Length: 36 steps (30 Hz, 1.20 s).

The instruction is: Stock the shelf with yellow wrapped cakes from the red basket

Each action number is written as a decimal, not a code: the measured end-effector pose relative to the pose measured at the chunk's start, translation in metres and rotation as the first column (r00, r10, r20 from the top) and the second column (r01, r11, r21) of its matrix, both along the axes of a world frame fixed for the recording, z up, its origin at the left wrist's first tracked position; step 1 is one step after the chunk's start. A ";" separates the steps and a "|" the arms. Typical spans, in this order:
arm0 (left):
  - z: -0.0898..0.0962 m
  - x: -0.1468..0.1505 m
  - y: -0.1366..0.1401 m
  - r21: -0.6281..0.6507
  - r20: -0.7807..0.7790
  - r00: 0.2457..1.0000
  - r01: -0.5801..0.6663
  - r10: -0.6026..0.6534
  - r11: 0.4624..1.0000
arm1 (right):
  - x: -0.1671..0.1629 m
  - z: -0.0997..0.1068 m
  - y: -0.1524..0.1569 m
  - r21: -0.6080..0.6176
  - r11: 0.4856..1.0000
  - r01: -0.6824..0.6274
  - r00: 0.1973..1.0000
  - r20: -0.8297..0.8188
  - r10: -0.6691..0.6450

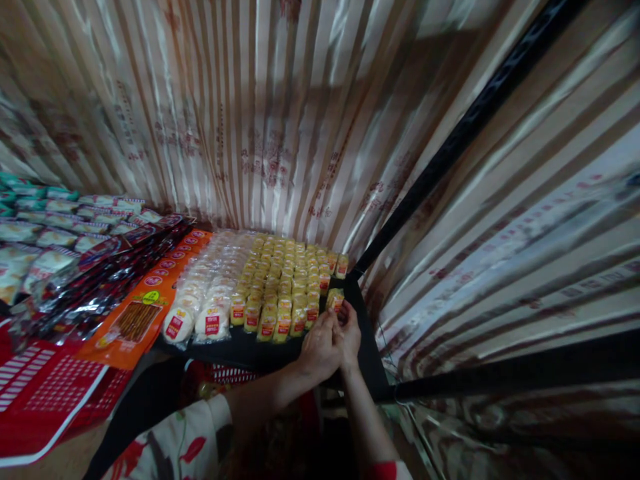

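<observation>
My left hand (320,345) and my right hand (351,335) are close together at the right end of a black shelf (367,333). Between their fingertips is a small yellow snack packet (335,298) with a red label, and both hands are closed on it. Just left of them, rows of similar yellow packets (284,293) run back toward the curtain. Beside those rows lie round white packaged cakes (211,321), also in lines. Part of the held packet is hidden behind my fingers.
An orange bag of stick snacks (135,319), dark glossy packs (115,273) and white-and-green packets (60,217) lie farther left. Red baskets (65,383) stand below the front edge. A black post (425,193) rises at the right corner, with striped curtain sheeting (280,113) behind.
</observation>
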<state>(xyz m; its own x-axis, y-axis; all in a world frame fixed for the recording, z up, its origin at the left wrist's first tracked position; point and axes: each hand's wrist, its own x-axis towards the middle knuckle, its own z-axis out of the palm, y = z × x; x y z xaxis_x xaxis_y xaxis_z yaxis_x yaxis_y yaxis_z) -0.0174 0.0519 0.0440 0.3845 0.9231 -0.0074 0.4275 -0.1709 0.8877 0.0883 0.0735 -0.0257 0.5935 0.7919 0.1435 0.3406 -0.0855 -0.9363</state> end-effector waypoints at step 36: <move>-0.011 -0.004 0.001 -0.047 -0.120 0.993 0.019 -0.025 0.999 | 0.004 -0.018 0.035 -0.002 0.999 0.041 0.964 0.264 -0.039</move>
<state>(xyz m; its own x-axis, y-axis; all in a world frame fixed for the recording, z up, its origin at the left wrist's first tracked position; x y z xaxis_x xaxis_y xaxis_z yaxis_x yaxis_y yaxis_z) -0.0212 0.0532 0.0334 0.3984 0.9121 -0.0965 0.5282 -0.1421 0.8372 0.0928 0.1083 -0.0441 0.5664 0.7700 0.2936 0.5713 -0.1101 -0.8133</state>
